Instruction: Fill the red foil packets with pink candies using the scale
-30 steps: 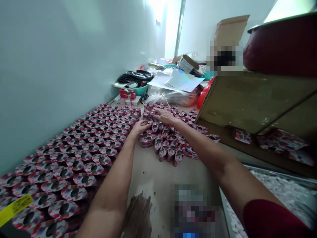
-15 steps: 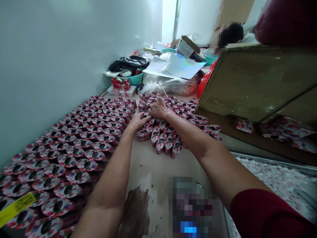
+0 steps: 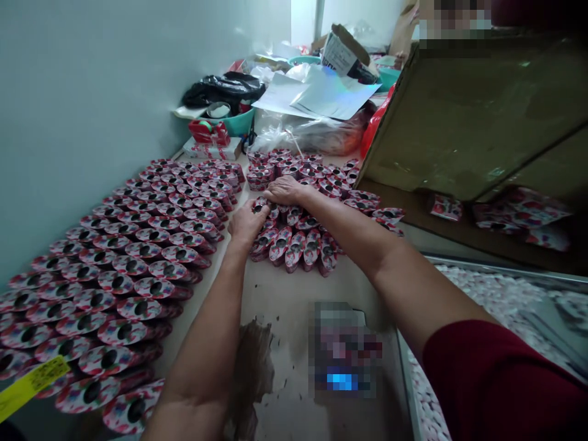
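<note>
Several small red-and-white printed cups lie tipped in a loose pile (image 3: 301, 242) in the middle of the table. My left hand (image 3: 245, 222) grips the pile's left end, fingers curled round a cup. My right hand (image 3: 285, 190) is closed over cups at the pile's far side, knuckles up. Both forearms reach forward from the bottom of the view. To the left, many like cups stand in tidy rows (image 3: 138, 245) along the wall.
A large cardboard box (image 3: 468, 116) stands at the right, with a metal tray (image 3: 500, 300) of white pieces below it. At the back are papers (image 3: 316, 95), a teal bowl (image 3: 236, 122), black bags and another person's head. A yellow tag (image 3: 30, 386) sits bottom left.
Both hands have drawn back toward me with the pile, and the right hand has closed from flat to curled. The camera has tilted down.
</note>
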`<state>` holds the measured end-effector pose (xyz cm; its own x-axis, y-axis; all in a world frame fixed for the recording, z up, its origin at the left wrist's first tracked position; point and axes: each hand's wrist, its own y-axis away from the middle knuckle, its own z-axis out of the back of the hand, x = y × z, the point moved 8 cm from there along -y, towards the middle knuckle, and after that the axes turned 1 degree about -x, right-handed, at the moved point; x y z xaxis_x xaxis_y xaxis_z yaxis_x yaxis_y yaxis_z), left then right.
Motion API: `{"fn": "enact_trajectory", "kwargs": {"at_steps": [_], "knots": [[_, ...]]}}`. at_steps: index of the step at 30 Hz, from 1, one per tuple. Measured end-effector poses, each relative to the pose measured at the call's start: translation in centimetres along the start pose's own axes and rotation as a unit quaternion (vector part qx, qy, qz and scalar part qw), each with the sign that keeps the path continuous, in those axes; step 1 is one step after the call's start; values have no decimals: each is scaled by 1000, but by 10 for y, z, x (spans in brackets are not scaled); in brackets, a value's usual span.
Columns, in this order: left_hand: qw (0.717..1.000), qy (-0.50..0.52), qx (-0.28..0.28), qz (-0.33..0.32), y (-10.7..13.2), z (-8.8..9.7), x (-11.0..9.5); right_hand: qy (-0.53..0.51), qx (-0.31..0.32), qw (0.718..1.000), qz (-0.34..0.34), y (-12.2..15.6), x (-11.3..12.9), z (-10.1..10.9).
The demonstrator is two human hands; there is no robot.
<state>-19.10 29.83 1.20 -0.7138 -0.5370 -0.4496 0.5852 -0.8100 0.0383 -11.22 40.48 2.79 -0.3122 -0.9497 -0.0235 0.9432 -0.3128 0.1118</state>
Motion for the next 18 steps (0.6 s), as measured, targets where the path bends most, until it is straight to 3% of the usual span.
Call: {"fn": "enact_trajectory", "kwargs": {"at_steps": [10, 18], "knots": [[999, -6, -27, 23, 50, 2, 3, -1, -17, 999, -37, 29, 17, -4], [999, 37, -11, 29, 82, -2, 2, -4, -33, 999, -32, 48, 28, -14]]}}
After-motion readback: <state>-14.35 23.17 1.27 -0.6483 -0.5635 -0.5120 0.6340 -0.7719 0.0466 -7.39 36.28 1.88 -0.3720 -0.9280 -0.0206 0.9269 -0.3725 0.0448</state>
